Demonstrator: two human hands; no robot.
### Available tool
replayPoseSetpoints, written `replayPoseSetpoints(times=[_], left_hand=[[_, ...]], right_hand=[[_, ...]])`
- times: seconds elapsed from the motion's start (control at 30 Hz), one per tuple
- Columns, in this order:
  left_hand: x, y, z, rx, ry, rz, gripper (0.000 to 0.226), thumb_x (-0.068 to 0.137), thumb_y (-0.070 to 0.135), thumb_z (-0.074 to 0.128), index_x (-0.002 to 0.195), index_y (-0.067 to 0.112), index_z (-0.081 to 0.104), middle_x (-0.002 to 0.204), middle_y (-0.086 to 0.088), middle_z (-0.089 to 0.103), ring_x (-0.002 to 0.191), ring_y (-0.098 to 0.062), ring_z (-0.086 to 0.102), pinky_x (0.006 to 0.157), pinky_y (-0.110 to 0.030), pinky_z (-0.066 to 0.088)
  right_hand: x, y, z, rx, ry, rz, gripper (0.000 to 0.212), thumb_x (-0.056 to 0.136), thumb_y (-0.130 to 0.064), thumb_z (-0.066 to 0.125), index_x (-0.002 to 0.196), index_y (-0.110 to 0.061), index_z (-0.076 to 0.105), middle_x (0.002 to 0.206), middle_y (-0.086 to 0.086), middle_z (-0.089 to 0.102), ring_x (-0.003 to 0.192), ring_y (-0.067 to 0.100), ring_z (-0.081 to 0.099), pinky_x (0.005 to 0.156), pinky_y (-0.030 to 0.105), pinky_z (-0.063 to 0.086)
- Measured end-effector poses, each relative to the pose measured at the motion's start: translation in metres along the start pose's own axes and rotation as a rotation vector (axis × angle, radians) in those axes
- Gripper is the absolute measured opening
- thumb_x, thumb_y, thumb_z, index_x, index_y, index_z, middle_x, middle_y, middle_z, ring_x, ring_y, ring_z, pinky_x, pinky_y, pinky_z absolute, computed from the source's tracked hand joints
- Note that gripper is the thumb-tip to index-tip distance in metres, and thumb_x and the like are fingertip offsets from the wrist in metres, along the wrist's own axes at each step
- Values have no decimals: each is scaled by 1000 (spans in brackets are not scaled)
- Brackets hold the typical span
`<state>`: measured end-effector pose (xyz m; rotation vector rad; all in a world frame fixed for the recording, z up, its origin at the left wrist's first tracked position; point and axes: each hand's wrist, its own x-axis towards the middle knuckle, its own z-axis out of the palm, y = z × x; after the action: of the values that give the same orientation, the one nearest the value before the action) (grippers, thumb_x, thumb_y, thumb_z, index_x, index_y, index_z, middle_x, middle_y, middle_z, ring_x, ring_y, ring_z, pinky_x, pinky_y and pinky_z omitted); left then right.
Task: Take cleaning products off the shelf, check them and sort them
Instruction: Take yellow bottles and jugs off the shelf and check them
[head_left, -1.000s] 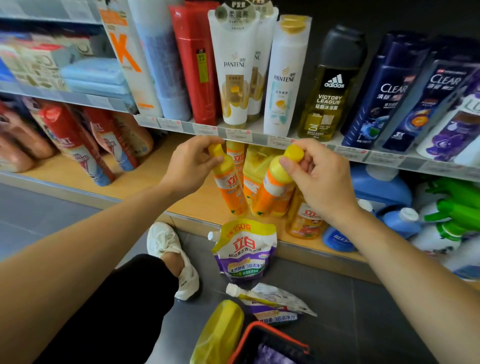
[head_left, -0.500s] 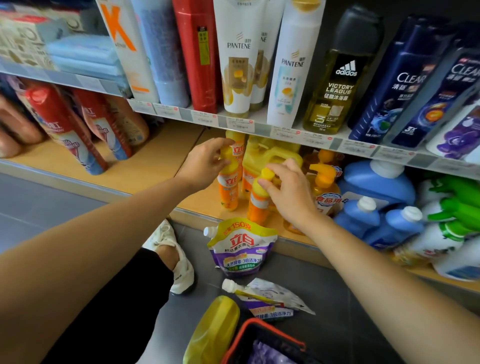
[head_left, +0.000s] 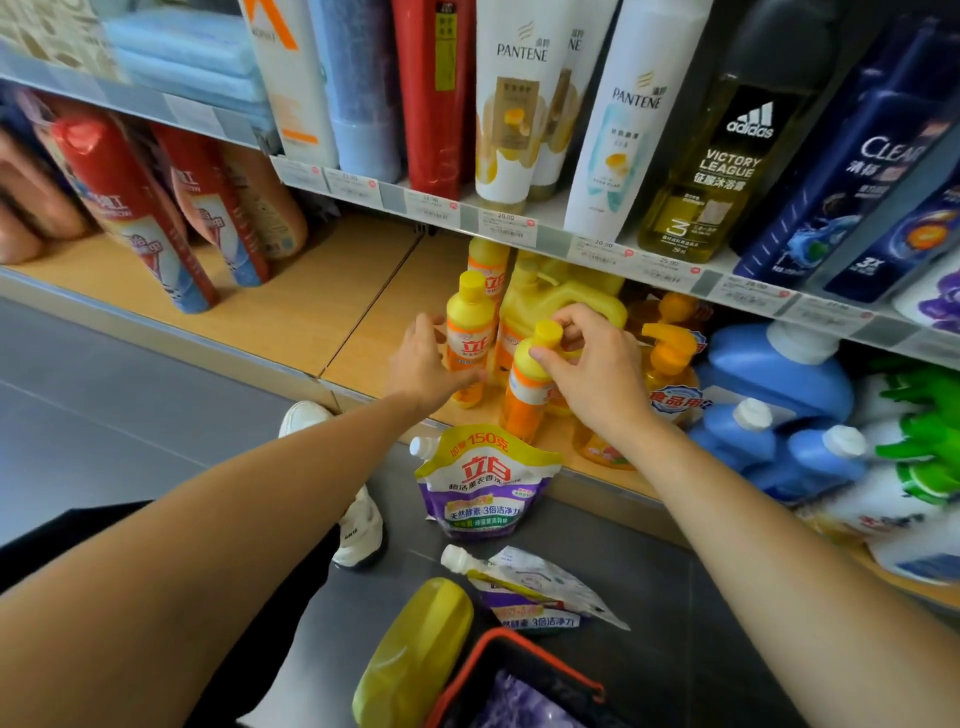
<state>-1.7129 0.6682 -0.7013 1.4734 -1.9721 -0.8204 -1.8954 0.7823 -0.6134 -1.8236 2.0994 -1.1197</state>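
Observation:
Two small orange dish-soap bottles with yellow caps stand on the bottom wooden shelf (head_left: 322, 317). My left hand (head_left: 423, 366) wraps round the lower body of the left bottle (head_left: 469, 325), which stands upright. My right hand (head_left: 592, 371) pinches the neck below the yellow cap of the right bottle (head_left: 530, 387), which leans slightly left near the shelf's front edge. A large yellow jug (head_left: 556, 296) stands right behind both bottles.
A purple-and-yellow refill pouch (head_left: 485, 486) leans on the shelf base; another pouch (head_left: 524, 587) and a yellow bottle (head_left: 415, 649) lie on the grey floor by a red-rimmed basket (head_left: 498, 670). Blue jugs (head_left: 779, 395) and green spray bottles (head_left: 919, 431) crowd the right. My white shoe (head_left: 358, 525) is below.
Both hands have carried the two bottles down from in front of the price rail onto the bottom shelf. The left bottle now stands deeper, beside the yellow jug.

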Motion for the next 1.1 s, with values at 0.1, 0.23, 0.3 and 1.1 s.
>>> replayPoseSetpoints(times=[0.1, 0.23, 0.3, 1.1], left_hand=[[9, -4, 8, -64, 35, 41, 64, 72, 37, 90, 118, 25, 48, 115, 6, 62, 96, -14, 62, 79, -35, 58], [27, -7, 11, -111, -7, 86, 60, 78, 24, 87, 125, 18, 50, 120, 0, 63, 103, -18, 64, 86, -42, 59], [37, -5, 9, -144, -56, 88, 63, 81, 17, 85, 133, 15, 48, 128, -4, 63, 113, -22, 64, 93, -45, 58], [-24, -9, 9, -238, -116, 119, 57, 84, 24, 82, 131, 19, 49, 123, 2, 64, 111, -17, 64, 95, -34, 56]], right_hand=[[1, 1, -2, -2, -4, -15, 22, 83, -30, 78, 97, -22, 64, 84, -14, 61, 78, 9, 60, 65, 26, 52], [1, 0, 0, 22, -33, -34, 22, 84, -28, 78, 100, -22, 64, 87, -12, 64, 83, 9, 63, 71, 37, 59], [3, 0, 1, 22, -43, -43, 22, 85, -28, 77, 102, -22, 63, 91, -8, 66, 86, 12, 64, 74, 40, 59], [8, 10, 20, -294, -116, -129, 53, 84, -29, 78, 132, -17, 60, 135, 3, 61, 125, 24, 50, 101, 45, 47]])
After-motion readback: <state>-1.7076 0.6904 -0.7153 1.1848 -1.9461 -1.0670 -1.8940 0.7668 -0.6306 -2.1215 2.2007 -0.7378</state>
